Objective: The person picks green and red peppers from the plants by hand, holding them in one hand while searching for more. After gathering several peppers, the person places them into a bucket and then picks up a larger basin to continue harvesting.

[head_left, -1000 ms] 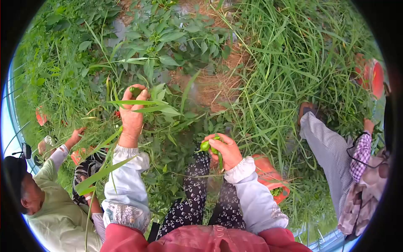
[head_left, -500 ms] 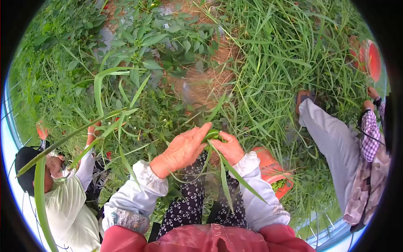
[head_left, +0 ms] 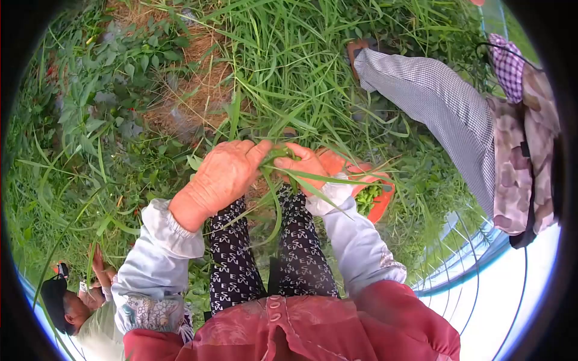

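My left hand [head_left: 220, 171] is in front of my knees, back of the hand upward, its fingers closed at the tips on a small green bunch. Meeting it from the other side, my right hand [head_left: 306, 163] pinches the same bunch with the thumb on top. A green pepper [head_left: 278, 155] appears to be in the bunch, partly hidden by my fingers. Long grass blades [head_left: 280, 207] hang down from between the hands. Just right of my right hand is an orange-red bucket [head_left: 380, 207] with green peppers [head_left: 367, 197] inside.
A co-worker in checked trousers [head_left: 436, 90] stands at the right. Another person in a dark cap [head_left: 55, 304] is low at the left. Tall grass [head_left: 289, 66] and leafy pepper plants [head_left: 120, 78] surround a strip of dry straw [head_left: 192, 90]. Plastic sheeting with wires [head_left: 481, 283] borders the lower right.
My view has swung to the right, so the plants and people lie elsewhere in it. Both hands stay together; the green pepper that showed plainly between them is now more covered.
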`<state>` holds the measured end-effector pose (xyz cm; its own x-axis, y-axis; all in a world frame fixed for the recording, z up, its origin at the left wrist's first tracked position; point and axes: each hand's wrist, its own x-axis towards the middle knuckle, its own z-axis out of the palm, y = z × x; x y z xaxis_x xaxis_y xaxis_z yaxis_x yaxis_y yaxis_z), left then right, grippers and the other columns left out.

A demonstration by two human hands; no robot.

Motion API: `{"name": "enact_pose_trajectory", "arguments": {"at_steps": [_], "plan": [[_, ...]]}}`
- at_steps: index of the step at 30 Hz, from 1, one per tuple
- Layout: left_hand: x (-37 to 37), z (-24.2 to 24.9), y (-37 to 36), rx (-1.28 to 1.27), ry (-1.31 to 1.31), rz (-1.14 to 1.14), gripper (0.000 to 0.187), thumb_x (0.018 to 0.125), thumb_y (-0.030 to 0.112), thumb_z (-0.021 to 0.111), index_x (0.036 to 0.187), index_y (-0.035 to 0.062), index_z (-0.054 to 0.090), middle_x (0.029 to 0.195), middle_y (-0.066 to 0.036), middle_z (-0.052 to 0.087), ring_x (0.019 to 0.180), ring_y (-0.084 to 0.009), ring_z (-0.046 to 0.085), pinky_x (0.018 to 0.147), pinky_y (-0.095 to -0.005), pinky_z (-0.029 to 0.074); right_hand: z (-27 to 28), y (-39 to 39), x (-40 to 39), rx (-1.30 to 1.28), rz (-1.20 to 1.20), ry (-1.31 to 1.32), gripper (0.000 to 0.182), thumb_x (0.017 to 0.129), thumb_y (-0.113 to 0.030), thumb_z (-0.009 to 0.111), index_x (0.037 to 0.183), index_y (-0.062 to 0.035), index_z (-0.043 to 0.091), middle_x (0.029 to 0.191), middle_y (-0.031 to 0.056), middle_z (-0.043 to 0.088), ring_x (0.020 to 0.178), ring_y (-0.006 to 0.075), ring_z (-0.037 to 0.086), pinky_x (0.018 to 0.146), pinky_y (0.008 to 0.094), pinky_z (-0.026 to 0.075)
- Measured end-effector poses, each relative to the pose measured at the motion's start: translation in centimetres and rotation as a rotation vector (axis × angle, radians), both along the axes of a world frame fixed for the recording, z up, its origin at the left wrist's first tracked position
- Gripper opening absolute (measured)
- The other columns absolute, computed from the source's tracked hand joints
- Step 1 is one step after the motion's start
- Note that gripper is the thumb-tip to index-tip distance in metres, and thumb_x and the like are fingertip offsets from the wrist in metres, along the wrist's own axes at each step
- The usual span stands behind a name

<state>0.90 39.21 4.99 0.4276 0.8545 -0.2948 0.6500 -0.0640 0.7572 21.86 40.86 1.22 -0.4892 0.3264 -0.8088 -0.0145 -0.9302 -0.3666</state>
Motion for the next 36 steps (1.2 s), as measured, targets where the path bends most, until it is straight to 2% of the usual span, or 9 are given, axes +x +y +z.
{"name": "enact_pose_trajectory", "arguments": {"at_steps": [3,9,12,14,18,24,27,32,36], "plan": [[2.7,-0.4,0.6,0.008,0.007,-0.105,0.060,0.067,0.006,0.067,0.122,0.0035,0.044,0.091,-0.015,0.057,0.083,-0.0325,0.058,0.073,-0.0396,0.048,0.4,-0.6,3.0,-0.040,-0.130,0.094,0.033,0.083,-0.010,0.066,0.113,-0.0016,0.056,0.094,0.0032,0.062,0.081,0.0094,0.058,0.066,0.0219,0.048],[7.6,0.0,1.9,-0.190,-0.180,-0.102,0.057,0.073,0.010,0.066,0.125,0.0017,0.043,0.097,-0.019,0.056,0.087,-0.0352,0.058,0.076,-0.0398,0.048,2.5,-2.0,7.0,-0.182,-0.372,-0.158,0.037,0.082,-0.020,0.068,0.114,-0.0063,0.054,0.082,0.0000,0.059,0.063,0.0083,0.053,0.053,0.0190,0.040],[8.8,-0.6,2.1,-0.258,-0.208,-0.004,0.031,0.077,0.013,0.064,0.105,0.0012,0.057,0.091,-0.016,0.060,0.086,-0.0334,0.060,0.072,-0.0395,0.049,1.8,-2.5,9.0,-0.226,-0.501,-0.230,0.040,0.080,-0.023,0.070,0.114,-0.0076,0.054,0.081,-0.0008,0.058,0.063,0.0077,0.051,0.053,0.0204,0.040],[10.0,-1.2,1.8,-0.258,-0.175,-0.041,0.028,0.078,0.013,0.064,0.103,0.0017,0.058,0.091,-0.015,0.060,0.083,-0.0336,0.060,0.071,-0.0395,0.049,1.8,-3.1,9.7,-0.200,-0.636,-0.336,0.043,0.077,-0.025,0.072,0.112,-0.0078,0.055,0.082,-0.0007,0.058,0.066,0.0065,0.051,0.054,0.0220,0.041],[12.2,-1.9,1.5,-0.304,-0.144,0.016,0.024,0.078,0.014,0.065,0.097,0.0005,0.059,0.089,-0.016,0.062,0.079,-0.0337,0.061,0.069,-0.0379,0.049,1.9,-3.9,11.9,-0.221,-0.566,-0.386,0.039,0.079,-0.024,0.071,0.110,-0.0064,0.056,0.081,-0.0007,0.060,0.065,0.0061,0.052,0.053,0.0205,0.041],[15.6,-2.9,0.4,-0.447,-0.055,0.214,0.029,0.074,0.022,0.069,0.091,0.0018,0.060,0.090,-0.017,0.063,0.080,-0.0354,0.060,0.069,-0.0387,0.048,2.8,-5.3,12.2,-0.130,-0.727,-0.435,0.031,0.081,-0.020,0.070,0.106,-0.0062,0.059,0.076,-0.0017,0.061,0.056,0.0051,0.052,0.046,0.0181,0.039],[17.3,-3.3,-0.2,-0.309,-0.060,0.244,0.026,0.075,0.021,0.068,0.091,0.0025,0.058,0.088,-0.018,0.062,0.079,-0.0356,0.060,0.069,-0.0395,0.047,2.6,-6.1,12.2,-0.147,-0.849,-0.540,0.030,0.079,-0.019,0.071,0.104,-0.0060,0.060,0.075,-0.0010,0.061,0.054,0.0053,0.052,0.045,0.0185,0.038],[19.4,-2.0,-0.9,-0.492,0.039,0.260,0.024,0.077,0.021,0.065,0.090,0.0033,0.057,0.080,-0.019,0.062,0.075,-0.0372,0.060,0.067,-0.0413,0.047,2.9,-7.8,13.9,-0.153,-0.870,-0.519,0.030,0.079,-0.019,0.072,0.103,-0.0054,0.061,0.080,-0.0007,0.062,0.059,0.0058,0.053,0.046,0.0197,0.038],[20.4,-1.9,-1.9,-0.344,-0.047,0.192,0.020,0.078,0.020,0.064,0.084,0.0023,0.056,0.075,-0.018,0.061,0.071,-0.0376,0.059,0.064,-0.0427,0.046,4.1,-7.7,15.5,-0.201,-0.858,-0.492,0.031,0.080,-0.018,0.070,0.106,-0.0049,0.060,0.080,-0.0019,0.061,0.060,0.0062,0.053,0.048,0.0203,0.039]]}}
